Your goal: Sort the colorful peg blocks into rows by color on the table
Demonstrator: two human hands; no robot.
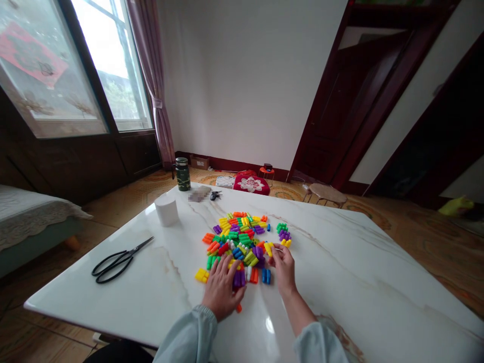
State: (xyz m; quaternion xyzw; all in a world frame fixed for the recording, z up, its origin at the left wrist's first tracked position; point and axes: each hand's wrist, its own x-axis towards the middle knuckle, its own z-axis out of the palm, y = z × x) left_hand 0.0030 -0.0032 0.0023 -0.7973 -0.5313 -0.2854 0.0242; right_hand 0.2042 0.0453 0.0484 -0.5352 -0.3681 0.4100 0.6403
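A heap of colourful plastic building blocks (230, 237) in yellow, green, orange, purple, blue, red and white lies on the marble-patterned table. My left hand (223, 287) rests over the near left part of the heap, fingers spread and touching blocks. Between the thumb and fingers of my right hand (284, 264) is a yellow block (268, 248), at the heap's right edge. Beyond that hand, green, purple and yellow blocks (284, 235) sit together in a short column apart from the heap. A blue block (266, 276) lies just left of my right wrist.
Black-handled scissors (119, 263) lie on the white table (340, 272) at left. Behind them stand a white paper roll (166, 210) and a dark green flask (183, 174), with keys (215, 195) nearby. A round stool (327, 194) is on the floor beyond the table.
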